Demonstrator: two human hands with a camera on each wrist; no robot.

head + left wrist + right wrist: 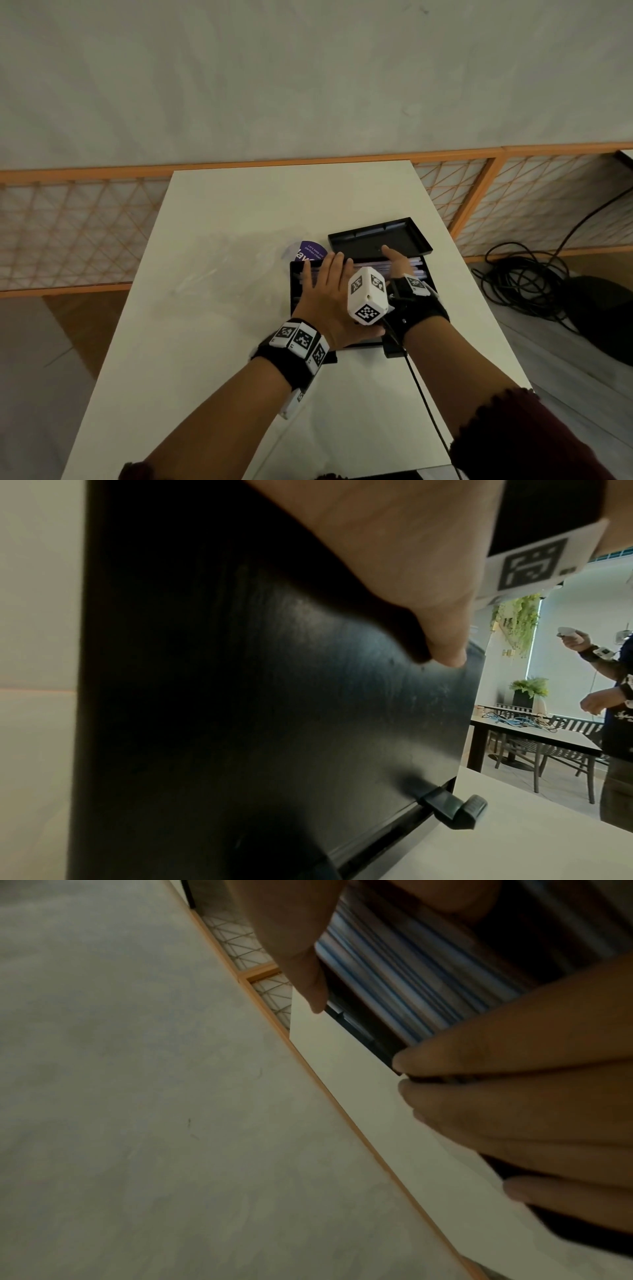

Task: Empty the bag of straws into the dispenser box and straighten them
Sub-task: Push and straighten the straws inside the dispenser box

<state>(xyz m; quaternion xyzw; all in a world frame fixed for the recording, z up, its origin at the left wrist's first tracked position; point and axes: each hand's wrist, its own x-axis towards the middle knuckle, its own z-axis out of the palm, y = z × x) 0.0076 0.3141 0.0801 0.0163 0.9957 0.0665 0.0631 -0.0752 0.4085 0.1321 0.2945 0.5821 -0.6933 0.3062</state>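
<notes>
Two hands flatten straws [407,263] inside a black dispenser box [294,284] on a white table [239,205].
Left hand [325,294] and right hand [399,262] lie flat, fingers seemingly straight; pale wall, orange lattice screen [68,233] behind.

The straws [394,265] are mostly hidden by both hands; the box [294,284] front is covered; the bag [239,270] is blurred.

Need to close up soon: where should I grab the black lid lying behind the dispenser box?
Take the lid by its raised right rim, coming from the right. It lies flat, open side up, so a thumb-over-rim grip fits; both hands and the dispenser box crowd its near edge.
</notes>
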